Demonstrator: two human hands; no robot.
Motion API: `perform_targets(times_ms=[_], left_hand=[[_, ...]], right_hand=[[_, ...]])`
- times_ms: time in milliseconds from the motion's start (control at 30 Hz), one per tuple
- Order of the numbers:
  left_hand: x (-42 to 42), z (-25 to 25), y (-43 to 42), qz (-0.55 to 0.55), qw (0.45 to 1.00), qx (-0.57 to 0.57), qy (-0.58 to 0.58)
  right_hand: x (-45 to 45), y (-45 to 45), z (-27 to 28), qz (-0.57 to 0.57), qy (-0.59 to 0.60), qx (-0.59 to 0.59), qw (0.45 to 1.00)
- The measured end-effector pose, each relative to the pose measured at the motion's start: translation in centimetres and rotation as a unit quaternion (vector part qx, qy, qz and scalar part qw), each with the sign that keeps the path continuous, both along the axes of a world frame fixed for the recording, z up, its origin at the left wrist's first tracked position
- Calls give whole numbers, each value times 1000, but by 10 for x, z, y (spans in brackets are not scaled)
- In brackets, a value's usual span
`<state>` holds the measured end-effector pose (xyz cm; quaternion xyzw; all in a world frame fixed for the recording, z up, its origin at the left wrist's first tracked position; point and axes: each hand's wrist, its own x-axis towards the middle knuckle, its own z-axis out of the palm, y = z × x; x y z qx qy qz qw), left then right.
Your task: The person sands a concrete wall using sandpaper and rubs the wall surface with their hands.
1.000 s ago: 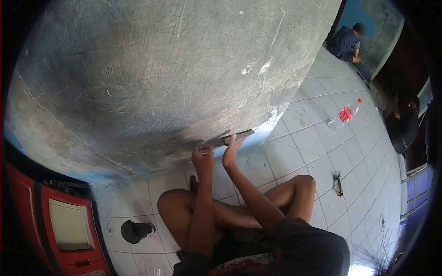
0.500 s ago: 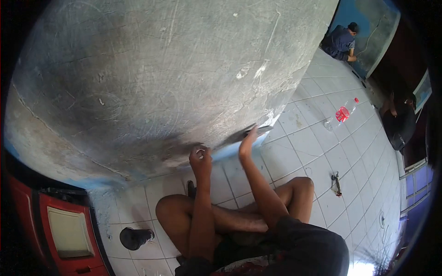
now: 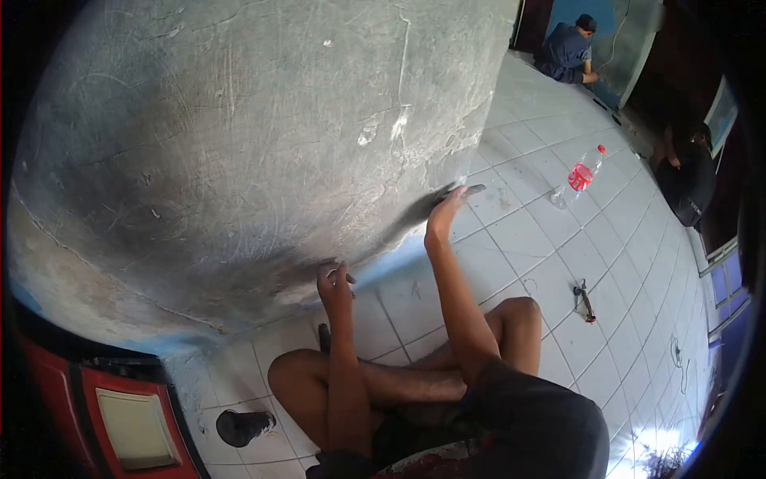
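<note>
My right hand [image 3: 448, 211] is stretched toward the lower right corner of the grey, scratched wall [image 3: 279, 144]. It presses a dark flat piece [image 3: 476, 189], whose end sticks out past the fingers; its exact kind is hard to make out. My left hand [image 3: 335, 283] is close to the wall's lower part, with fingers loosely bent and apart. I see nothing held in it. Pale patches and cracks mark the plaster above, and a light blue strip [image 3: 391, 262] runs along the wall's foot.
White floor tiles [image 3: 550, 255] bear a plastic bottle with a red label [image 3: 581, 177], a small metal tool [image 3: 585, 302] and a black cup-like container [image 3: 233, 428]. A red cabinet [image 3: 80, 399] stands lower left. Two people [image 3: 568, 52] work farther off, upper right.
My right hand has moved up and right along the wall's base with the dark piece. My left hand has shifted slightly down and left, its fingers less rounded. The view has turned somewhat.
</note>
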<state>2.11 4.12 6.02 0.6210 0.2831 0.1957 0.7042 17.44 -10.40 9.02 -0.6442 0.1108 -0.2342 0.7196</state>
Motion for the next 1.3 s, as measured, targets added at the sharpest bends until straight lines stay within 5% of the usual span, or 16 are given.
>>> perform_targets(times_ms=[33, 100, 200, 367, 467, 500, 567, 667, 800, 867, 967, 1067, 1200, 1300], left_hand=[[0, -2, -1, 8, 1000, -6, 1], [6, 1, -2, 11, 1000, -15, -7], [7, 4, -6, -20, 1000, -10, 4], [-1, -3, -12, -112, 993, 49, -1], [0, -6, -15, -137, 983, 120, 6], [2, -6, -17, -137, 983, 120, 10], [8, -6, -21, -151, 976, 153, 43], [10, -19, -27, -222, 964, 147, -7], [1, -26, -45, -269, 928, 250, -66], [-8, -18, -50, -347, 917, 191, -33], [-13, -29, -45, -473, 862, 171, 56], [-25, 15, -67, -465, 863, 151, 128], [-23, -27, -57, -450, 862, 202, 119], [-19, -45, -47, -379, 870, 305, 82]], right_hand=[[9, -13, 10, 10, 45, 35, 998], [-11, 7, -12, -29, -71, -159, 984], [-25, -20, -70, 51, -62, -252, 964], [-40, -109, -94, 223, 173, -110, 953], [-83, -124, -47, 213, 257, -121, 935], [-87, -131, -51, 214, 261, -120, 934], [-92, -144, -57, 364, 168, 151, 904], [-108, -138, -56, 412, 123, 256, 866], [-112, -136, -95, 440, 115, 234, 860], [-107, -136, -110, 523, 175, 7, 834], [-124, -130, -63, 590, 190, -36, 784], [-124, -124, -82, 608, 168, -12, 776], [-120, -116, -96, 616, 213, 97, 753], [-114, -114, -99, 575, 203, 75, 789]])
